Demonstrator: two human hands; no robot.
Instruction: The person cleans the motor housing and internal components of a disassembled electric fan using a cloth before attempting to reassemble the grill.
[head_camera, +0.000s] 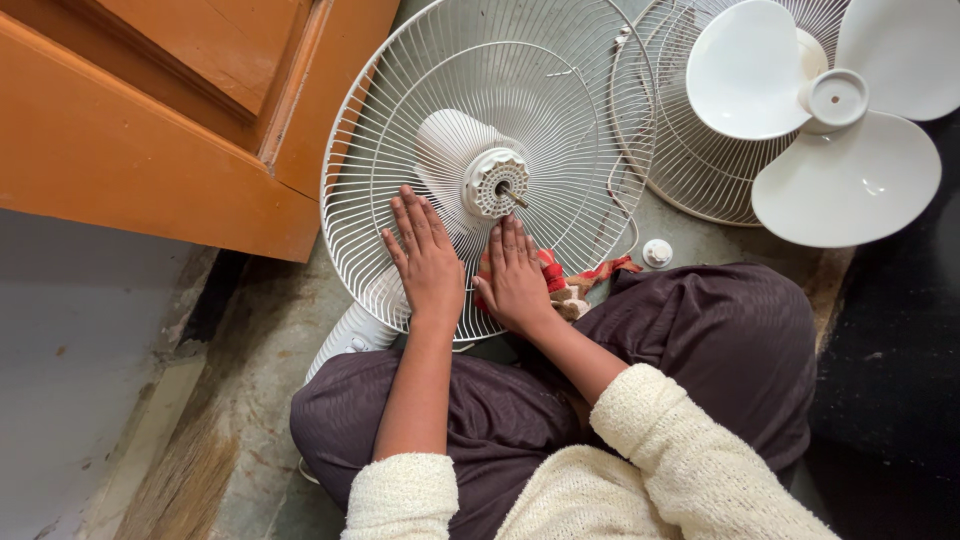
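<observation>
A white wire fan guard (390, 130), the rear half, stands tilted in front of me with the motor hub and bare shaft (497, 183) at its centre. My left hand (427, 260) lies flat on the guard's wires, fingers apart. My right hand (515, 275) presses a red patterned cloth (553, 272) against the lower wires just below the hub. The fan's white stem (350, 335) runs down past my left knee.
The other white guard half (680, 150) lies at the upper right with the three-blade white fan blade (830, 110) on it. A small white round cap (657, 252) sits on the floor. An orange wooden door (150, 120) stands at the left.
</observation>
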